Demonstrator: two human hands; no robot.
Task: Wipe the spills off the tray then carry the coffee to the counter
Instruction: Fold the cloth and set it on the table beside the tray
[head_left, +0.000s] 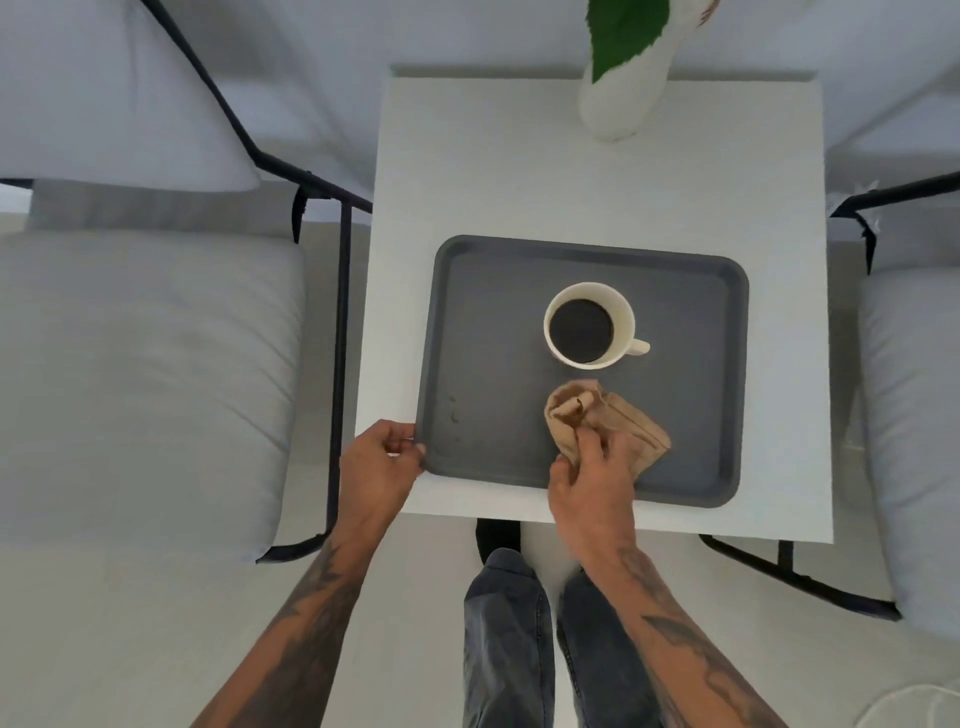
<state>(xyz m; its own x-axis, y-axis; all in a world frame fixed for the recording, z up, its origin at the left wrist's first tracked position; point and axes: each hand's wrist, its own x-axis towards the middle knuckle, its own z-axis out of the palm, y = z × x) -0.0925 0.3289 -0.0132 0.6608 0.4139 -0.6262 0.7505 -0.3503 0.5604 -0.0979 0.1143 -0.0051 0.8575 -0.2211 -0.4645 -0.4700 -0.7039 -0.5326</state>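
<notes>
A dark grey tray (488, 322) lies on a small white table (519, 176). In the tray's middle stands a white cup (626, 317) full of black coffee, its handle pointing right. A few small spill drops (454, 415) sit near the tray's near-left edge. My left hand (382, 457) grips the tray's near-left corner. My right hand (589, 478) pinches a crumpled tan cloth (602, 410) that rests on the tray just below the cup.
A white vase (618, 98) with a green leaf stands at the table's far side. Grey cushioned chairs with black metal frames flank the table, one at left (145, 364) and one at right (914, 395). My legs (504, 623) stand at the table's near edge.
</notes>
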